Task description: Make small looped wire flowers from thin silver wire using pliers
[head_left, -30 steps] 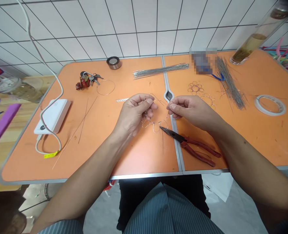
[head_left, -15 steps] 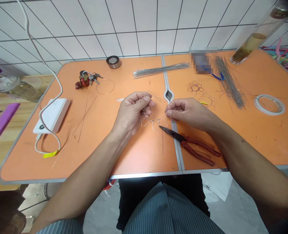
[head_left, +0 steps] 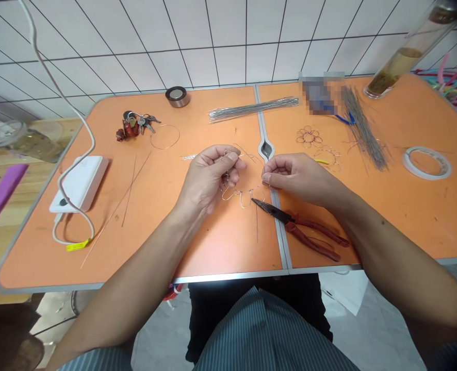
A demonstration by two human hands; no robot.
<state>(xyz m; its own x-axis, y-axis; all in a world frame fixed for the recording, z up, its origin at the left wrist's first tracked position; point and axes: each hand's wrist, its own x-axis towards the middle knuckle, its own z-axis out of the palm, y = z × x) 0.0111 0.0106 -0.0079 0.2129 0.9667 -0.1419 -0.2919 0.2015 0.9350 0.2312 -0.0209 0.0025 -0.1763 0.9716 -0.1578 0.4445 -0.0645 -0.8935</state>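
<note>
Both pinched nearly closed, the left hand (head_left: 213, 175) and the right hand (head_left: 296, 175) held a looped wire (head_left: 241, 191) mid-desk (head_left: 228, 252), its chain strung sideways between them, bowed toward the front edge, its visible loops nearer the left hand, beside the pliers' (head_left: 277, 212) tip.

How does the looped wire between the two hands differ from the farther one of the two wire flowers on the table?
Pose: the looped wire is held between the left hand and the right hand, while the farther wire flower lies on the table.
Size: the looped wire appears wider than the farther wire flower.
Visibility: the left hand hides part of the looped wire; the farther wire flower is uncovered.
Both are thin wire bent into rounded loops.
</note>
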